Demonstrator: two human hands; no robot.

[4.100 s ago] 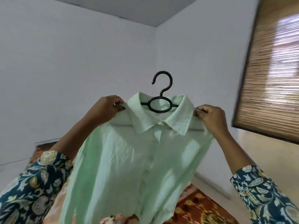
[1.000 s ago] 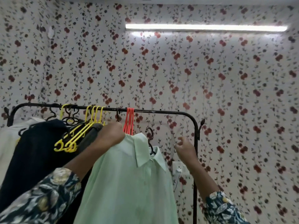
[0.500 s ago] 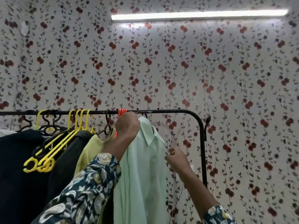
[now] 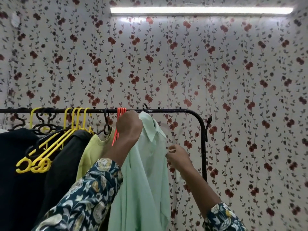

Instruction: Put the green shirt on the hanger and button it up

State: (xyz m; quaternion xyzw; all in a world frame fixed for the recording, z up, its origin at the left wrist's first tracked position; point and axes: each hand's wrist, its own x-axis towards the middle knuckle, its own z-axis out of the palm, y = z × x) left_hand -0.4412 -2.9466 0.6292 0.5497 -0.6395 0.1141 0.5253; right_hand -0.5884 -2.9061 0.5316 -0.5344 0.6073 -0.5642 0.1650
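The left hand (image 4: 129, 129), at mid-frame just under the rail (image 4: 175, 111), curls round the shoulder of the shirt (image 4: 146, 180). To the right and lower, the right hand (image 4: 179, 158) pinches the shirt's front edge. The shirt hangs at bottom centre, and its hanger (image 4: 145, 105) hooks over the rail. Orange hangers (image 4: 120, 112), a yellow-green top (image 4: 93, 152) and yellow hangers (image 4: 55, 144) hang to the left.

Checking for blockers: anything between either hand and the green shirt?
Nothing visible. The left hand grips the green shirt at its shoulder by the collar; the right hand is right at its front edge.
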